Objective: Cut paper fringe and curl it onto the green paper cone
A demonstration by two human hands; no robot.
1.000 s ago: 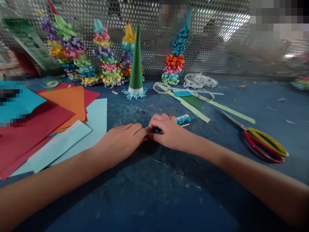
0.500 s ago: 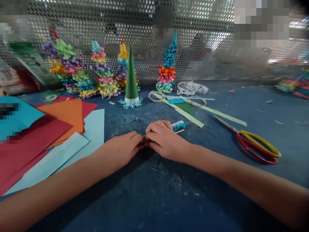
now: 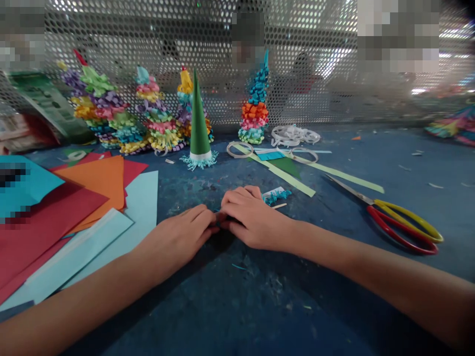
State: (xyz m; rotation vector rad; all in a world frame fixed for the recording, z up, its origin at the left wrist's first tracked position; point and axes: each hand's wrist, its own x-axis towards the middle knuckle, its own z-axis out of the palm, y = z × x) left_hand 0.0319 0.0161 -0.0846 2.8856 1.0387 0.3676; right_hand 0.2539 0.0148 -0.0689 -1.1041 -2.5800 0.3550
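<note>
My left hand (image 3: 181,236) and my right hand (image 3: 249,217) lie knuckles-up on the blue table (image 3: 237,306), fingertips meeting at the middle. Both are curled and pressed together over something small; it is hidden under the fingers. A curled teal paper strip (image 3: 276,196) and a thin stick lie just beyond my right hand. A green paper cone (image 3: 199,123) with a teal fringe at its base stands upright behind the hands.
Sheets of red, orange, teal and pale blue paper (image 3: 74,207) spread at the left. Scissors (image 3: 401,222) with red and yellow handles lie at the right. Several curled-paper trees (image 3: 156,118) stand along a perforated metal screen (image 3: 334,59). Light green strips (image 3: 289,178) and tape rings lie mid-table.
The view has tilted upward a little, so the table items sit lower in frame. My hands stay together at the same spot; the dark teal bit seen earlier between the fingers is now covered.
</note>
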